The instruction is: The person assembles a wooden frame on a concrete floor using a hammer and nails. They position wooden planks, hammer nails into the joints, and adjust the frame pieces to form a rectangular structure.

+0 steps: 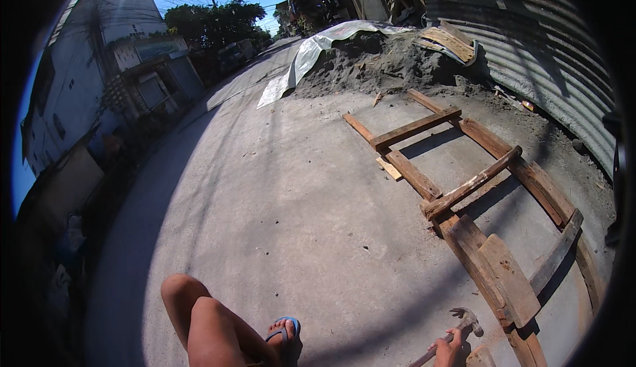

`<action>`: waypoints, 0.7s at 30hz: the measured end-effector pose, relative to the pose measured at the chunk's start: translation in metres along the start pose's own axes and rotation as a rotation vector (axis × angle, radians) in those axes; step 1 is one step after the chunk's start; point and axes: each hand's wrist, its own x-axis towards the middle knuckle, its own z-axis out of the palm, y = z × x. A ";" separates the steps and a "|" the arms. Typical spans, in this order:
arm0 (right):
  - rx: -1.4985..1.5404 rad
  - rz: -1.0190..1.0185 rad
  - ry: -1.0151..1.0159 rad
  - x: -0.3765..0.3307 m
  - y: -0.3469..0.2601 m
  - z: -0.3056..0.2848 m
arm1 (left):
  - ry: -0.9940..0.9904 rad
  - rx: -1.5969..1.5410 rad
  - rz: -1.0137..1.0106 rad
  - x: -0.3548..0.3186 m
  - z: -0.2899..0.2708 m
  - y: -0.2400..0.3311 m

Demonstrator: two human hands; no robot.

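Observation:
At the lower right edge, my right hand (450, 351) is closed round a claw hammer (469, 321), gripping it close to the metal head. The handle runs down and left out of view. Just right of the hammer lies a wooden frame (487, 261) like a ladder, made of long rails and several crosspieces. A short board (509, 281) rests on its near left rail. Next to my hand a small wood piece (480, 357) is partly cut off by the lower edge. My left hand is out of view.
My bent legs (215, 330) and a blue flip-flop (285, 327) are at the bottom. A loose wood scrap (389, 168) lies beside the frame. Beyond is a sand pile (371, 62) partly under a white sheet (308, 55). Corrugated metal fencing (530, 49) lines the right side.

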 end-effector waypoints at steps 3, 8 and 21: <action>0.028 -0.023 -0.047 0.000 0.004 -0.015 | -0.085 -0.011 -0.192 -0.012 -0.003 0.013; 0.015 -0.027 -0.060 -0.024 -0.039 -0.027 | -0.448 -0.029 -0.291 -0.002 0.004 0.043; -0.465 -0.014 0.127 -0.272 0.045 -0.080 | 1.209 -0.320 0.177 0.173 -0.140 0.041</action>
